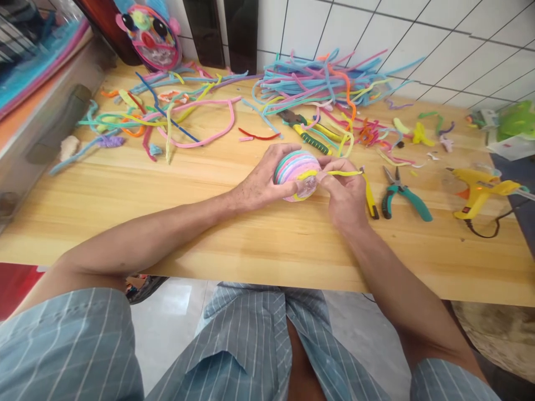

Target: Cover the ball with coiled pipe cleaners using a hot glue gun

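Note:
My left hand is wrapped round a small ball banded in pink, teal and lilac pipe cleaner, just above the table. On the ball's near right side a clear, shiny patch shows, edged with yellow. Pinched in the fingers of my right hand is a yellow pipe cleaner; one end lies along that patch and the other sticks out to the right. Right of this hand lies a yellow utility knife, with teal-handled pliers beside it.
Green-and-yellow pliers lie behind the ball. A heap of pipe cleaners rests against the tiled wall, and loose pieces are strewn at left. A yellow glue gun with its cord is at right. A decorated face figure stands back left.

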The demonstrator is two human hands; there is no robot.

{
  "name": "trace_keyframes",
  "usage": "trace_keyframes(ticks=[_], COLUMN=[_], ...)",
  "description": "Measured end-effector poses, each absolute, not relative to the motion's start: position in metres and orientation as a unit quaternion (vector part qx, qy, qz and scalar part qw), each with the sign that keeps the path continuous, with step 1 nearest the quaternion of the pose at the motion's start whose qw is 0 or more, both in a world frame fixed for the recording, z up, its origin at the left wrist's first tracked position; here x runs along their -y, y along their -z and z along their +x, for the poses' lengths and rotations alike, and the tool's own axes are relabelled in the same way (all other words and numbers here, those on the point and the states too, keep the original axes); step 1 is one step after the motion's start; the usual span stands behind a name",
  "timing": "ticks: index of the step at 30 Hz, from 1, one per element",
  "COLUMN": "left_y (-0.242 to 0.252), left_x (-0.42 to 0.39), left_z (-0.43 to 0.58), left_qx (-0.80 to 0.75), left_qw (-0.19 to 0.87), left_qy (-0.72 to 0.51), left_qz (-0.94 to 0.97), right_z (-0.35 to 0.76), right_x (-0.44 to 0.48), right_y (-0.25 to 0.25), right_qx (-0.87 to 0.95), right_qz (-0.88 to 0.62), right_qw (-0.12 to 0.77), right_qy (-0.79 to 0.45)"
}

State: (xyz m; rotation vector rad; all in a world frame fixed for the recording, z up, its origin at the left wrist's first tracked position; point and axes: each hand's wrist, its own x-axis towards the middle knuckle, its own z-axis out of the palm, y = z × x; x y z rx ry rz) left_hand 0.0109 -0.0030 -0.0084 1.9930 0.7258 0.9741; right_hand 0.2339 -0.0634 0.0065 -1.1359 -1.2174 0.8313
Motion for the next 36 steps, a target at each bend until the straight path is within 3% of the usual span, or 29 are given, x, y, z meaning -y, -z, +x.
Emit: trace_keyframes(ticks=[29, 36], left_y=[0.015, 0.022], left_x=[0.003, 0.0], left_z=[0.013, 0.009], left_qx=[-0.286, -0.293], left_qw=[0.435, 0.435], left_qy=[-0.434, -0.455], left_qz=[0.735, 0.72], right_z=[0.231, 0.3], right_x=[0.064, 0.072], right_y=[-0.007, -0.064], right_qx=[0.542, 0.578], right_qz=[-0.505, -0.592], right_qw=[0.572, 0.49], right_qy=[-0.351, -0.273])
